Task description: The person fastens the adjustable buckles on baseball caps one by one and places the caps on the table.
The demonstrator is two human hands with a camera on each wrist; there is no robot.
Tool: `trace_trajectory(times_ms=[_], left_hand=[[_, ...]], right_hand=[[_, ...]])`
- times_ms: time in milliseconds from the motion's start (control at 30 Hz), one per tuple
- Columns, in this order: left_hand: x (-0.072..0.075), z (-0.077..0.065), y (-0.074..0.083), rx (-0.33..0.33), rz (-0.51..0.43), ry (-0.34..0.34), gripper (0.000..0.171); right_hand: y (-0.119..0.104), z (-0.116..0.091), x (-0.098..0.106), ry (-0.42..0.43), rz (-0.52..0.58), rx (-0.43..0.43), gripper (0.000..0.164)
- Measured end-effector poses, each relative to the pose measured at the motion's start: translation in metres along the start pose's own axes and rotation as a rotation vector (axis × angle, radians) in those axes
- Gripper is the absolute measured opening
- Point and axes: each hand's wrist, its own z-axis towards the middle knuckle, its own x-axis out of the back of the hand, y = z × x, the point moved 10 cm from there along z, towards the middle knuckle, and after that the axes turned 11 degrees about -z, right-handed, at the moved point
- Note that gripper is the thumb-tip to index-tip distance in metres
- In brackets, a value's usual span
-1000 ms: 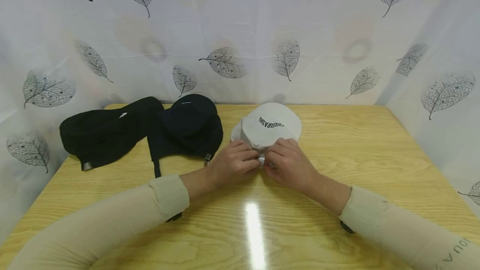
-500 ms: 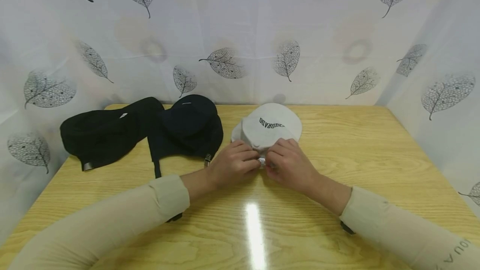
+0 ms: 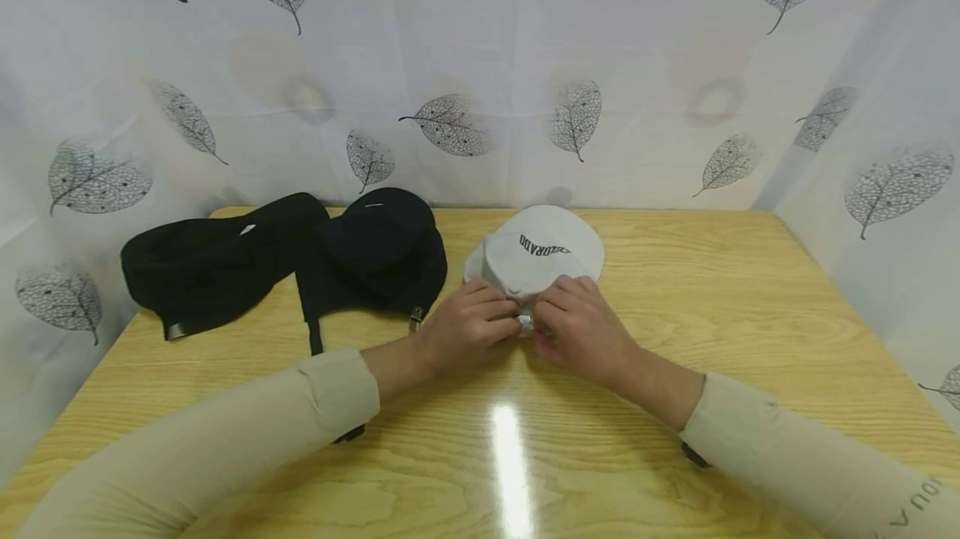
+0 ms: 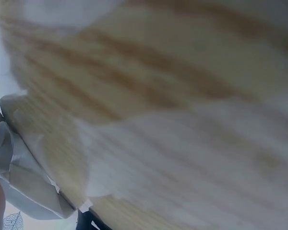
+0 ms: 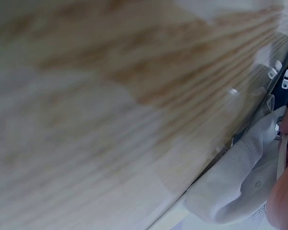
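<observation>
Hands [image 3: 467, 326] [image 3: 581, 329] unmoved at white cap [image 3: 543, 268], glossy wooden table [image 3: 720, 297], leaf-print backdrop [image 3: 510, 31]

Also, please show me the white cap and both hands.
White cap [image 3: 534, 271], head view: fabric just below the lettering.
Left hand [image 3: 467, 326], head view: its back.
Right hand [image 3: 581, 329], head view: its back.

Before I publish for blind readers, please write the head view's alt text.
A person's left hand and right hand grip a white COLORADO cap on a wood-grain table; a black cap and navy cap lie farther left.
</observation>
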Motion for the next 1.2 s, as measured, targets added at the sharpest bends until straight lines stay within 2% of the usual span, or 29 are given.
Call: trace_trajectory(times_ms=[533, 733, 1200], left_hand=[[0.0017, 0.0003, 0.0006, -0.003, -0.006, 0.011, 0.007], [0.0024, 0.0008, 0.0016, -0.008, -0.006, 0.014, 0.007], [0.0048, 0.0003, -0.0009, 0.021, -0.007, 0.017, 0.007]], right_hand=[[0.0020, -0.0006, 0.0007, -0.025, -0.018, -0.016, 0.025], [0.0028, -0.0006, 0.0033, -0.006, -0.028, -0.024, 0.025], [0.0099, -0.0010, 0.0038, -0.029, -0.075, -0.091, 0.023]])
